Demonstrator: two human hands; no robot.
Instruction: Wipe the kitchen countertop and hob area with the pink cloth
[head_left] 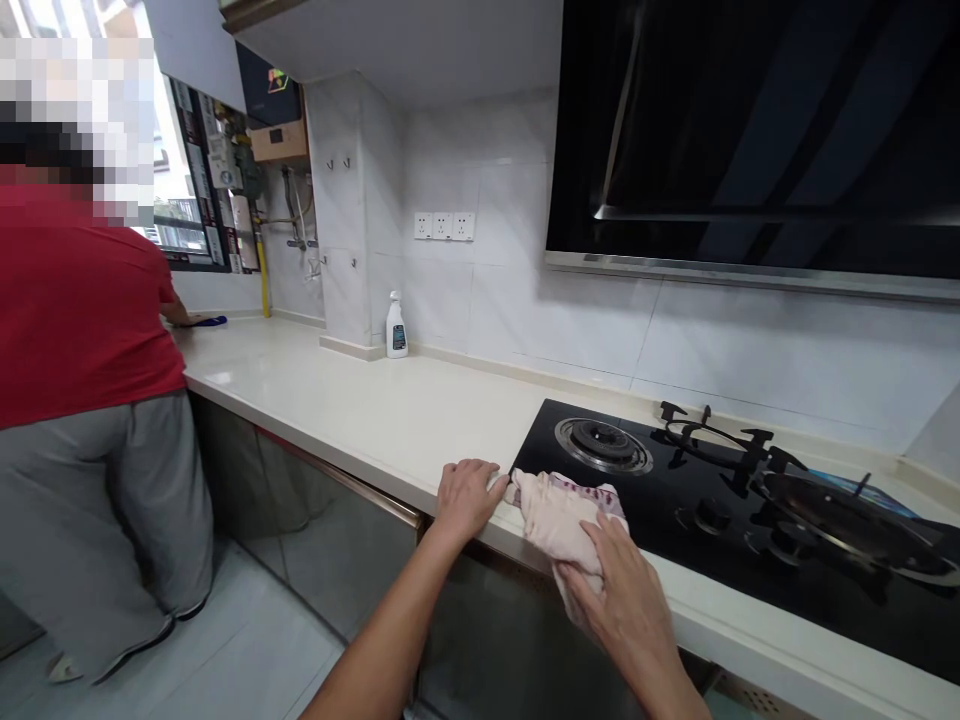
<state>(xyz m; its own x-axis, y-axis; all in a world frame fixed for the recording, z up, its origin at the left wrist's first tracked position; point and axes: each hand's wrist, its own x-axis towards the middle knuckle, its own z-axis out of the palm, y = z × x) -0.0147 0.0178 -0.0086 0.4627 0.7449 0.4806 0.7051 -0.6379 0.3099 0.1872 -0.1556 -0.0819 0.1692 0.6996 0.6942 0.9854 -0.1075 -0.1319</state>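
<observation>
My right hand (619, 590) lies on a pale pink cloth (559, 510) and presses it onto the front left corner of the black glass gas hob (675, 500); its fingers are curled round the cloth's near end. My left hand (466, 497) rests flat on the cream countertop (375, 410) just left of the hob, fingers spread, its fingertips touching the cloth's left edge. The cloth hangs a little over the counter's front edge.
The hob carries a bare burner (602, 443), loose black pan supports (712, 435) and a second burner ring (840, 510). A black range hood (750, 130) hangs above. A white spray bottle (396, 326) stands by the wall. A person in a red shirt (82, 300) works at the counter's far left.
</observation>
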